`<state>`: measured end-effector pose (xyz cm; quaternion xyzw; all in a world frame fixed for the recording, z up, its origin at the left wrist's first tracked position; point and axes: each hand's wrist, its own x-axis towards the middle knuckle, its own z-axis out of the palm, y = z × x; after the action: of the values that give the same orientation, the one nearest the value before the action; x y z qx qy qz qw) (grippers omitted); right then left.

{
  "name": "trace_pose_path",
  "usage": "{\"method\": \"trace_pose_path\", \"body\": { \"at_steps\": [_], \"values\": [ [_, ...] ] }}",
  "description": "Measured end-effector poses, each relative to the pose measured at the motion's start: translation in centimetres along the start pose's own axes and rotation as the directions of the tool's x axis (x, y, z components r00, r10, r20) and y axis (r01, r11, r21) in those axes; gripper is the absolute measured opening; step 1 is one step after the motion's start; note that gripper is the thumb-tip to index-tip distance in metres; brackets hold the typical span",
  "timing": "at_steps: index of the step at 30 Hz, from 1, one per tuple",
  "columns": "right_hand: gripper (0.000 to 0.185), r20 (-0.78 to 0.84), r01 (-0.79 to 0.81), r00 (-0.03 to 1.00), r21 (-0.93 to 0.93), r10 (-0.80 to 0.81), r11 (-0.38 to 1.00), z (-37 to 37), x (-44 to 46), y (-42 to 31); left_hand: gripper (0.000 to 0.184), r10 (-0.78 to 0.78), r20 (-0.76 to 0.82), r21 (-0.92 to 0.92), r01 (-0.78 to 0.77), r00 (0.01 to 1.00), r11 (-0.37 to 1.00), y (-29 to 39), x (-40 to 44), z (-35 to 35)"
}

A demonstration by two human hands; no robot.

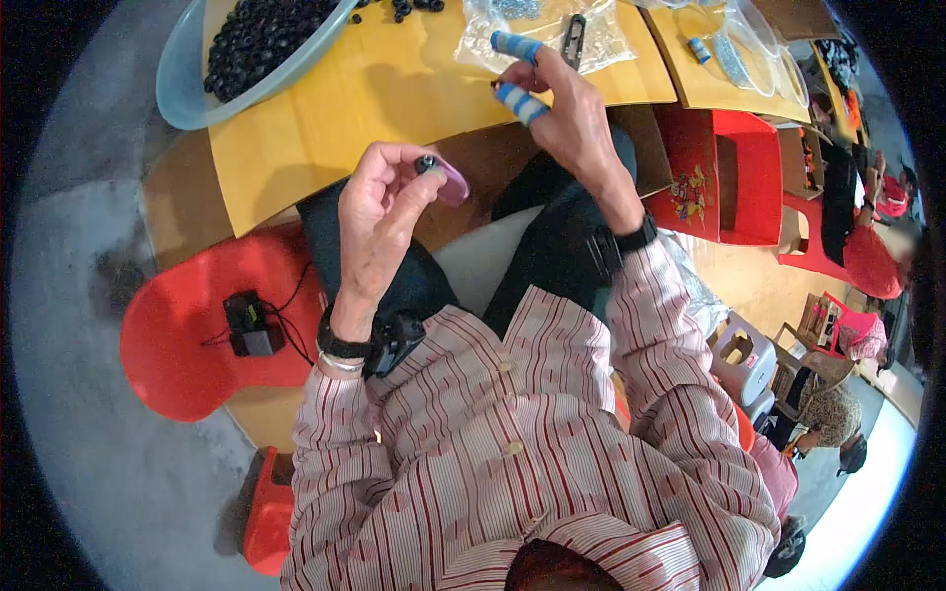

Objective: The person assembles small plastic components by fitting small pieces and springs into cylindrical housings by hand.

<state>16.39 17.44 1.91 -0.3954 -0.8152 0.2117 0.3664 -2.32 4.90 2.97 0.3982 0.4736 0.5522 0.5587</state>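
Striped shirt [468,424]; hands [379,212] [572,118] near yellow table [345,108]; grey floor [74,305].

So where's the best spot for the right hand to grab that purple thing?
Probably pinch the purple thing by its rounded outer edge, coming from the right. The left hand holds its other side, while that edge sticks out free, toward the right hand.
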Motion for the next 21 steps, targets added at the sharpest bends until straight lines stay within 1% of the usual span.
{"method": "trace_pose_path", "body": {
  "at_steps": [4,7,8,11,14,17,20,21],
  "values": [
    [0.060,0.141,0.058,0.987,0.141,-0.078,0.988,-0.7,-2.2,-4.4,0.017,0.046,-0.075,0.032,-0.044,0.996,0.999,0.0,0.5,0.3],
    [0.064,0.175,0.169,0.967,0.096,-0.183,0.981,-0.7,-3.0,-5.7,0.017,0.055,-0.102,0.012,-0.054,0.993,0.998,0.6,0.4,1.0],
    [0.067,0.192,0.161,0.965,0.099,-0.178,0.982,-0.6,-3.2,-6.1,0.017,0.053,-0.105,0.062,-0.047,0.993,0.997,0.5,0.3,1.0],
    [0.069,0.185,0.256,0.949,0.022,-0.256,0.966,-0.6,-3.4,-6.3,0.017,0.007,-0.088,0.070,-0.001,0.996,0.998,1.0,-0.2,1.5],
    [0.063,0.152,0.264,0.952,0.037,-0.267,0.964,-0.4,-3.7,-6.5,0.017,0.066,-0.108,-0.003,-0.066,0.992,0.998,0.4,-0.1,1.9],
    [0.060,0.131,0.098,0.984,0.189,-0.124,0.977,-0.5,-4.0,-7.1,0.018,0.037,-0.079,-0.076,-0.043,0.996,0.996,0.2,-0.1,1.5],
    [0.058,0.061,0.010,0.998,0.286,-0.029,0.958,-0.3,-4.7,-7.1,0.018,0.008,-0.102,-0.185,-0.027,0.995,0.982,0.4,-0.1,1.8],
    [0.057,0.059,-0.012,0.998,0.307,-0.006,0.952,-0.3,-5.0,-7.1,0.018,0.005,-0.102,-0.185,-0.024,0.995,0.983,0.3,-0.2,1.9]
  ]
}}
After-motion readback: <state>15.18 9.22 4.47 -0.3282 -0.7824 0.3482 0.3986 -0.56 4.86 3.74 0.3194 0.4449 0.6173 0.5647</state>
